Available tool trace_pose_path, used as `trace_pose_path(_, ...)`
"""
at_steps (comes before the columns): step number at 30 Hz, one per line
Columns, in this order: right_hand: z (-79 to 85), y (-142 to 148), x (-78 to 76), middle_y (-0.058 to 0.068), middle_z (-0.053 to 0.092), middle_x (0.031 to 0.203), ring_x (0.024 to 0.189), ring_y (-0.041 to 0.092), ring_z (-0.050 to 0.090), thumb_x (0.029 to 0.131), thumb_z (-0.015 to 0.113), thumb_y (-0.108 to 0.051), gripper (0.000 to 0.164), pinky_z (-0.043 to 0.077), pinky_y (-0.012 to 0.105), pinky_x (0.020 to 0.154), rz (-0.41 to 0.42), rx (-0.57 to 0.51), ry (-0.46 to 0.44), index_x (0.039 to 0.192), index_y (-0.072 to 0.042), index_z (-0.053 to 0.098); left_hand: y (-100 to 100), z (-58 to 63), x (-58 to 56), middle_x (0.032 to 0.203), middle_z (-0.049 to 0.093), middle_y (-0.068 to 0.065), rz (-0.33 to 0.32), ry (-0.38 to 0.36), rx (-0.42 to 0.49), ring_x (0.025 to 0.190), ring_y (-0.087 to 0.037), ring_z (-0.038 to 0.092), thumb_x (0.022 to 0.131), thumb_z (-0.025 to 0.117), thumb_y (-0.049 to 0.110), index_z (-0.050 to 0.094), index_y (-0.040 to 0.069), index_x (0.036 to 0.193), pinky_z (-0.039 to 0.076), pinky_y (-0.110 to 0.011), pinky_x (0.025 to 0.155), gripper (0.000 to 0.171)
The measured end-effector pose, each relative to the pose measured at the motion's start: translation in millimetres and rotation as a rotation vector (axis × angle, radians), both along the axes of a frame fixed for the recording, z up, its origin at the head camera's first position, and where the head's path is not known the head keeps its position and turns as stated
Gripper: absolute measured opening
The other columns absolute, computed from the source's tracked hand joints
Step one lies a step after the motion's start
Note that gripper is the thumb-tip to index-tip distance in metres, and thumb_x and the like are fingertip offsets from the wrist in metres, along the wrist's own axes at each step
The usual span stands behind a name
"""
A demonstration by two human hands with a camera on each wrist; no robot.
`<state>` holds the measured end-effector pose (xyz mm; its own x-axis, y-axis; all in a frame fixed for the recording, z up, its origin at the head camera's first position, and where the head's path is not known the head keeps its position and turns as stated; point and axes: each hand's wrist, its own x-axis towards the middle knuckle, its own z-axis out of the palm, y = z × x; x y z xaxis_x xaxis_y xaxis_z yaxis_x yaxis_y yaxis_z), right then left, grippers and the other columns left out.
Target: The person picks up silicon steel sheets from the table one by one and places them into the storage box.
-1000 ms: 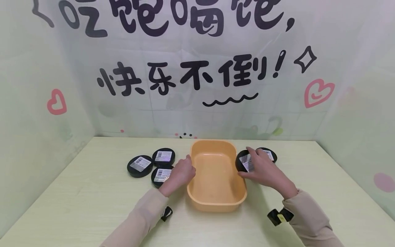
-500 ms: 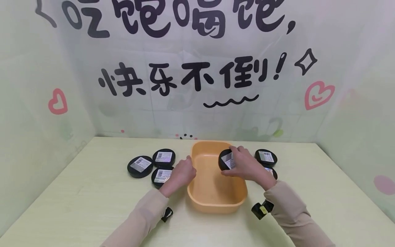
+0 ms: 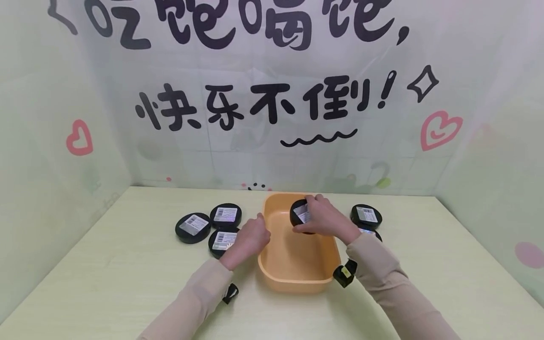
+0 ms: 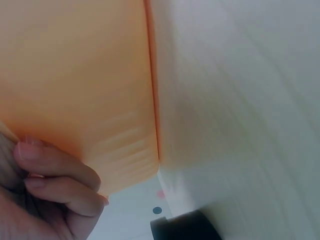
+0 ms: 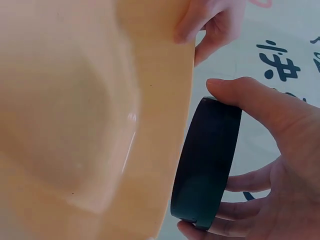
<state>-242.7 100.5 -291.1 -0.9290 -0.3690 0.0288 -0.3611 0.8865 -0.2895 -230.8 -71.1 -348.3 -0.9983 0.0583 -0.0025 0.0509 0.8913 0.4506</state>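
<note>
My left hand (image 3: 250, 236) grips the left rim of a light-orange plastic basin (image 3: 297, 286). In the left wrist view its curled fingers (image 4: 65, 165) lie against the basin's wall (image 4: 75, 75). My right hand (image 3: 326, 219) holds a flat, round black container (image 3: 300, 215) with a white barcode label, over the far part of the basin. Seen from the right wrist, the thumb and fingers span the black container (image 5: 206, 162) at its edge, apart from each other. No other object shows inside the basin, though the right hand hides part of its far right side.
Left of the basin lie several similar black containers (image 3: 193, 227), label up, one partly behind the left hand. To the right, two more black containers (image 3: 366, 215) sit close together, one partly covered by the right arm. A printed backdrop (image 3: 255, 160) rises behind the table.
My right hand has lifted the black container from the right-hand group and carried it left over the basin. The left hand has stayed on the rim.
</note>
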Motion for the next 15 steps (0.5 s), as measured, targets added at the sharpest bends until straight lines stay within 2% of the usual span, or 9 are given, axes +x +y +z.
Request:
trace_pose_path(6, -1.5, -5.0, -7.5, 0.019, 0.050, 0.099, 0.086, 0.029, 0.049, 0.067, 0.073, -0.040, 0.078, 0.045, 0.037, 0.075, 0.011, 0.015, 0.007, 0.118, 0.010, 0.043, -0.4, 0.1, -0.6, 0.078, 0.056, -0.020, -0.009, 0.017, 0.004, 0.056, -0.021, 0.051, 0.081, 0.051, 0.006, 0.035, -0.014, 0.127, 0.043, -0.028, 0.045, 0.053)
trace_pose_path(15, -0.9, -9.5, -18.2, 0.020, 0.051, 0.100, 0.089, 0.029, 0.050, 0.067, 0.072, -0.041, 0.076, 0.045, 0.038, 0.078, -0.012, 0.061, -0.038, 0.115, 0.010, 0.045, -0.5, -1.5, -0.5, 0.077, 0.055, -0.020, -0.013, 0.030, 0.001, 0.057, -0.021, 0.051, 0.080, 0.052, 0.006, 0.038, -0.015, 0.124, 0.043, -0.028, 0.046, 0.051)
